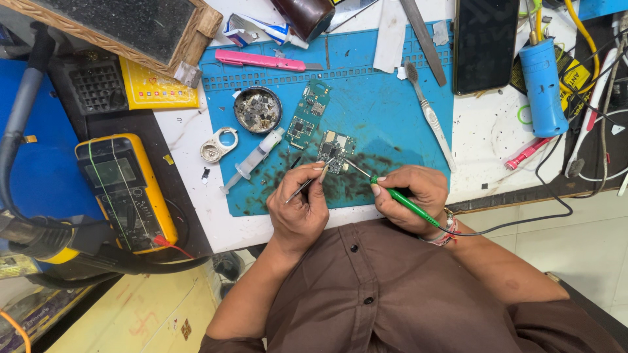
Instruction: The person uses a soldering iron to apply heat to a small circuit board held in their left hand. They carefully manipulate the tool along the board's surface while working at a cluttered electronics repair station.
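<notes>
From the head camera, the left hand (299,210) pinches thin tweezers (303,186), their tips touching the small circuit board (336,151) at about 1 o'clock from the hand. The right hand (413,196) grips a green soldering iron (399,196), its tip reaching toward 10 o'clock onto the same board. The board lies on the blue mat (386,111). A longer green board (306,116) lies just beside it at 10 o'clock, with a syringe (252,160) near at 9 o'clock.
</notes>
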